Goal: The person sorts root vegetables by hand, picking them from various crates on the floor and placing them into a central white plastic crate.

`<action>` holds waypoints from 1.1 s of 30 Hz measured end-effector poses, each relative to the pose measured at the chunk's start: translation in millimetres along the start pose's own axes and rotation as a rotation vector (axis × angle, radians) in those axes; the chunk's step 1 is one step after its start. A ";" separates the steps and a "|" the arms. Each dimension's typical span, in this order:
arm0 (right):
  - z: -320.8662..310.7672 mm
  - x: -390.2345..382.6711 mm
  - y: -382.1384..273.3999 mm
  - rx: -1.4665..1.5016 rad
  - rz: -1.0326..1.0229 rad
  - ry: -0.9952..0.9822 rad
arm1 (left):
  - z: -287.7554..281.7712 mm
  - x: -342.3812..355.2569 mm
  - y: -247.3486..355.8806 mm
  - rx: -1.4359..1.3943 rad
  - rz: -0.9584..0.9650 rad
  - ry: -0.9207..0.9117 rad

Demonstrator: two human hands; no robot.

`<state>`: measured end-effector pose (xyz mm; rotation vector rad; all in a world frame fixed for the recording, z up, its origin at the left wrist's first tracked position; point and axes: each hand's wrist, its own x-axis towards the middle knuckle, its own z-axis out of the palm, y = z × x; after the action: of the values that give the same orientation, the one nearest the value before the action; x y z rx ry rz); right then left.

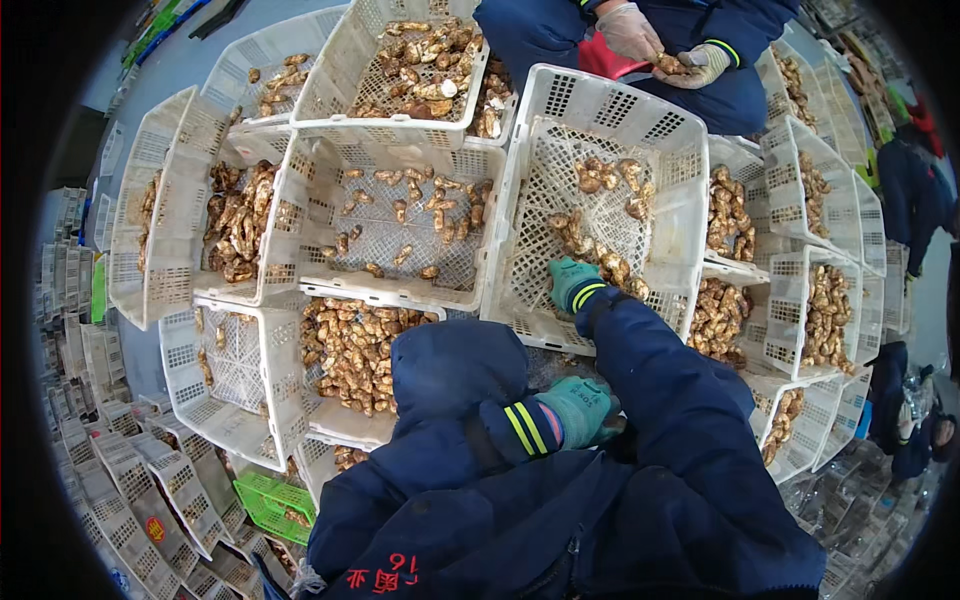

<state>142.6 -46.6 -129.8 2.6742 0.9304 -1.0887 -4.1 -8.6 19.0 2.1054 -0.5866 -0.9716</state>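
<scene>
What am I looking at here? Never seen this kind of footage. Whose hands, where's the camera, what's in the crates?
There is no machine: a person works with two gloved hands. The single picture comes from a wide fisheye camera on that person's head, looking down, so straight edges bend near the rim and the dark blue sleeves rise from the bottom edge.

The right hand, in a green glove, reaches into a large white slotted crate and rests among brown, knobbly mushroom-like pieces there. Whether it grips one is unclear. The left hand, also green-gloved, stays close to the body; what it holds, if anything, is hidden.

More white crates with the same brown pieces surround them. At the top, a co-worker's gloved hands handle a piece.
</scene>
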 end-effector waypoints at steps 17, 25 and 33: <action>-106.6 -210.7 55.9 2.037 -0.872 0.264 | -25.6 8.4 16.4 -1.535 0.346 0.319; -94.5 -242.6 43.7 1.904 -0.833 0.331 | -24.2 -8.5 35.2 -1.496 0.297 0.109; -61.8 -231.3 30.9 1.826 -0.555 0.441 | 4.2 20.5 -10.3 -0.995 0.143 0.741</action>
<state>68.9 -167.8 65.5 4.3022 0.9031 -2.3229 6.1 -17.2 -0.1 1.3166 0.1362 -0.2255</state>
